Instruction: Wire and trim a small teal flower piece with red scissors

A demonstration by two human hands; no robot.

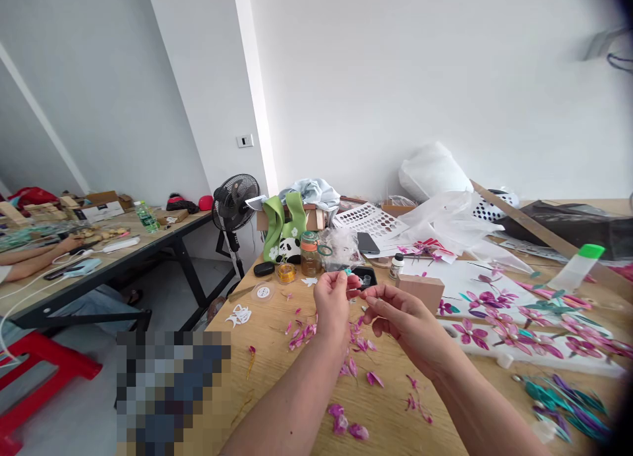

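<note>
My left hand (pixel 332 301) is raised over the wooden table (pixel 277 377), fingers pinched on a small teal and pink piece (pixel 349 273). My right hand (pixel 400 321) is just to its right, fingers curled and pinched near the same piece; what it holds is too small to make out. Loose pink petals (pixel 301 334) lie scattered on the table under and in front of both hands. A white board with pink paper flowers (pixel 514 324) lies to the right of my right hand.
A wooden block (pixel 420 290), jars (pixel 310 254), a small white bottle (pixel 396 266), a phone (pixel 367 243) and plastic bags (pixel 445 212) crowd the table's back. A green-capped bottle (pixel 576 269) stands right. A fan (pixel 235 202) and another person's arm (pixel 34 257) at a second table are left.
</note>
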